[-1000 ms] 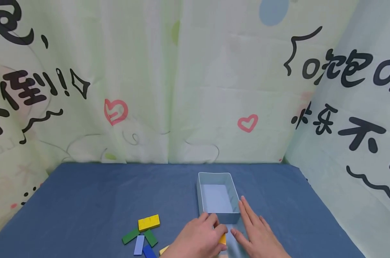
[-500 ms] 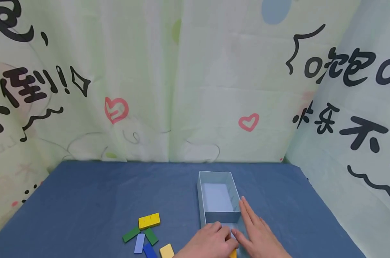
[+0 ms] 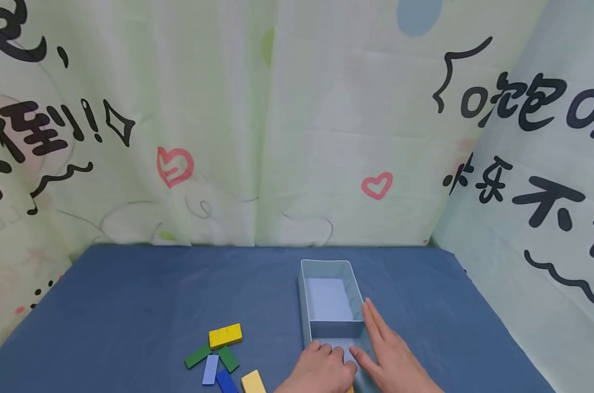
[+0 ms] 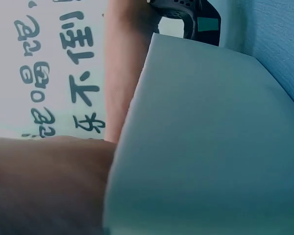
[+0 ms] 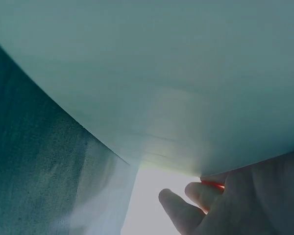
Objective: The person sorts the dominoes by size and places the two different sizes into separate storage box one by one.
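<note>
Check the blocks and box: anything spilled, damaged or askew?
Nothing looks spilled or damaged. Only the loose blocks left of the box lie at mixed angles; the box sits upright. The left hand hides part of its near compartment.

Hands (image 3: 322, 368) (image 3: 394, 356) obstruct the near compartment (image 3: 345, 344); the far compartment (image 3: 329, 299) allows overhead entry

You are at a small screened-off table station, more like a staged recording booth than a furnished room; what kind of building holds it, you cannot tell. Pale fabric (image 3: 306, 109) printed with black characters (image 3: 557, 188) and pink hearts (image 3: 171, 171) encloses the back and both sides of your blue-covered table (image 3: 130, 300), and your left wrist view catches a black wrist-worn device (image 4: 206, 10).
</note>
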{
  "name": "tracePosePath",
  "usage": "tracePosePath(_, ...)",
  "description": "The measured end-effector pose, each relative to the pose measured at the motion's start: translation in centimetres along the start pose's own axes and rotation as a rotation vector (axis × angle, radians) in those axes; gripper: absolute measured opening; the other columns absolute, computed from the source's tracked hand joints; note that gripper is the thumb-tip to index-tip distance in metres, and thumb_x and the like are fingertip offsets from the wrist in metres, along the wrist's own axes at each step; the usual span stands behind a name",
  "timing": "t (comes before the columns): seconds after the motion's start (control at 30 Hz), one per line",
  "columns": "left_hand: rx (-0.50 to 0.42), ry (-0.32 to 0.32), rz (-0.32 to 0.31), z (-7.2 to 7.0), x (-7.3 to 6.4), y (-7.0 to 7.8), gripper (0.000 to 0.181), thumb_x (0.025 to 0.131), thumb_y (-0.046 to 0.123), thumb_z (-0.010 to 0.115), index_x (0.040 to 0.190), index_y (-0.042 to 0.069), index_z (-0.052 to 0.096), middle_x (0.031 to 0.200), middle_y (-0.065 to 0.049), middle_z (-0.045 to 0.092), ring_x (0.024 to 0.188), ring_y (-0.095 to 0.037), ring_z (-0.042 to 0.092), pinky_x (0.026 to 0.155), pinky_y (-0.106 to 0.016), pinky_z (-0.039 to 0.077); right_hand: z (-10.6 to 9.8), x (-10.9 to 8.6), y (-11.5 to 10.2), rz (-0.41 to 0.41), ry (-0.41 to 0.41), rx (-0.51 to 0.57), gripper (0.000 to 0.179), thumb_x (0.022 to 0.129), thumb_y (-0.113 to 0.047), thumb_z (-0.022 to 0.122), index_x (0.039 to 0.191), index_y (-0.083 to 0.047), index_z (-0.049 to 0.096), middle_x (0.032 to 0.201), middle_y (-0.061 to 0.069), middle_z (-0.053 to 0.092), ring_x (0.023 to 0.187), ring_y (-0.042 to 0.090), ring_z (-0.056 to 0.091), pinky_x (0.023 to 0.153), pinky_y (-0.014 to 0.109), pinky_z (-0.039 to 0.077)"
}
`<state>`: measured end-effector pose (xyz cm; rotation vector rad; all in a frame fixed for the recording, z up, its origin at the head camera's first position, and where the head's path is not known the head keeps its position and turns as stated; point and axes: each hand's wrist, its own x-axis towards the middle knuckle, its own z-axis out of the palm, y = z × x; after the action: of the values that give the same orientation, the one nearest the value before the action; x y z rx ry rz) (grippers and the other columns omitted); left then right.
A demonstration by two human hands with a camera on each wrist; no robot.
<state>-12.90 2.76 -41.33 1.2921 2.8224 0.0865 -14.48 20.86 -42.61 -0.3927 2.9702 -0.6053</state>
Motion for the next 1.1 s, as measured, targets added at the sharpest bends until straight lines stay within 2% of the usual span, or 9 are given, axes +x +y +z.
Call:
tracePosePath(0.07,0.012,-0.005,-0.015,-0.1,0.07,0.09,0.019,0.09,0.037,0.049,0.102,0.029,0.061,0.078,0.008,0.052,0.062,-0.007,0.042,0.059,-0.021,0.03,0.0,0.03,-0.03,-0.001,-0.005,0.008,0.079,0.088,-0.055,0.041,0.145,-0.013,0.006,0.152,0.006,0.006,0.13,0.032,0.033,0.091,0.059,0.032)
tracePosePath(0.17,0.037,0.039,-0.044,0.01,0.02,0.25,0.017,0.09,0.033,0.05,0.103,0.029,0.061,0.077,0.007,0.052,0.062,-0.008,0.043,0.059,-0.021,0.03,0.03,0.06,-0.03,0.003,-0.012,0.009,0.079,0.088,-0.055,0.041,0.145,-0.014,0.006,0.152,0.006,0.005,0.129,0.032,0.033,0.091,0.06,0.032)
tracePosePath(0.23,0.033,0.044,-0.075,0.02,0.1,0.3,0.017,0.089,0.032,0.052,0.102,0.029,0.061,0.077,0.007,0.053,0.066,-0.008,0.046,0.062,-0.022,0.033,-0.04,0.12,-0.09,0.01,-0.019,0.012,0.08,0.088,-0.056,0.041,0.145,-0.015,0.005,0.152,0.006,0.006,0.129,0.032,0.034,0.09,0.06,0.032)
tracePosePath(0.37,0.027,0.022,-0.144,0.05,0.44,0.33,0.011,0.087,0.031,0.055,0.092,0.025,0.064,0.072,0.007,0.053,0.069,-0.008,0.051,0.074,-0.025,0.038,-0.19,0.17,-0.25,-0.001,-0.004,0.005,0.08,0.087,-0.056,0.041,0.145,-0.014,0.006,0.152,0.006,0.007,0.13,0.032,0.033,0.09,0.059,0.033)
tracePosePath(0.43,0.032,0.031,-0.167,0.06,0.51,0.35,0.01,0.086,0.03,0.057,0.087,0.024,0.064,0.071,0.007,0.054,0.069,-0.008,0.052,0.077,-0.025,0.038,-0.21,0.17,-0.29,-0.01,0.008,0.0,0.079,0.088,-0.055,0.042,0.145,-0.013,0.007,0.152,0.006,0.007,0.131,0.031,0.032,0.091,0.059,0.033)
tracePosePath(0.57,0.088,0.125,-0.2,0.25,0.41,0.53,0.009,0.085,0.025,0.058,0.08,0.021,0.064,0.071,0.005,0.056,0.071,-0.01,0.055,0.076,-0.025,0.038,-0.2,0.23,-0.34,-0.008,0.005,0.001,0.079,0.088,-0.055,0.042,0.145,-0.013,0.007,0.152,0.007,0.007,0.131,0.032,0.031,0.091,0.059,0.033)
tracePosePath(0.67,0.118,0.158,-0.211,0.31,0.39,0.61,0.011,0.084,0.026,0.058,0.078,0.019,0.064,0.07,0.004,0.056,0.071,-0.01,0.055,0.075,-0.025,0.037,-0.23,0.31,-0.38,0.001,-0.003,0.007,0.08,0.088,-0.055,0.042,0.145,-0.013,0.007,0.151,0.007,0.007,0.13,0.032,0.032,0.091,0.059,0.033)
tracePosePath(0.9,0.103,0.099,-0.209,0.24,0.43,0.63,0.015,0.083,0.033,0.058,0.075,0.022,0.063,0.067,0.005,0.052,0.067,-0.008,0.05,0.074,-0.025,0.035,-0.18,0.41,-0.25,0.003,0.006,0.015,0.08,0.087,-0.055,0.043,0.145,-0.013,0.008,0.151,0.007,0.008,0.131,0.031,0.031,0.092,0.057,0.034)
tracePosePath(1.1,0.134,-0.02,-0.25,0.53,0.22,0.91,0.018,0.087,0.034,0.053,0.081,0.02,0.063,0.07,0.003,0.051,0.069,-0.009,0.049,0.079,-0.026,0.033,0.25,0.25,-0.48,-0.011,0.014,0.002,0.082,0.086,-0.057,0.045,0.145,-0.012,0.01,0.151,0.008,0.012,0.129,0.031,0.035,0.09,0.054,0.037)
